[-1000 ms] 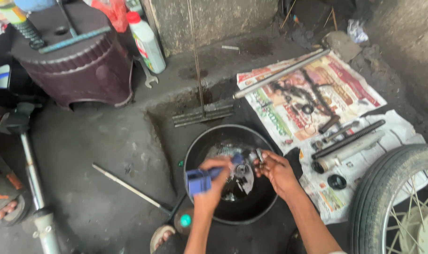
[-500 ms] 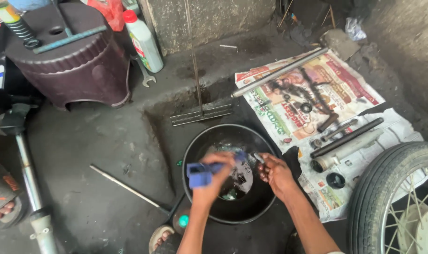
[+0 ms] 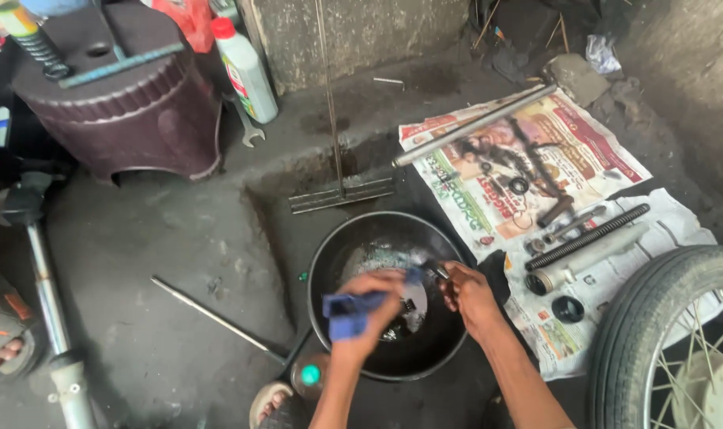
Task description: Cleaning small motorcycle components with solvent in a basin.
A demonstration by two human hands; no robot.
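**Down in the black pan: both hands busy**

In the round black pan (image 3: 329,270) on the concrete floor (image 3: 179,262), the left hand (image 3: 373,306) has its grip closed round a blue rag (image 3: 347,311), while the right hand (image 3: 468,295) pinches a small metal part (image 3: 437,270) over the pan's wet, greyish bottom. What else sits in there is too murky to tell.

Just right of the pan, a colourful newspaper sheet (image 3: 536,159) carries a long steel tube (image 3: 472,127), a black spring (image 3: 588,236) and small rings. A spoked wheel (image 3: 671,334) fills the corner. Further back, a white bottle with a red cap and green label (image 3: 246,71) stands beside a dark purple plastic stool (image 3: 123,119).
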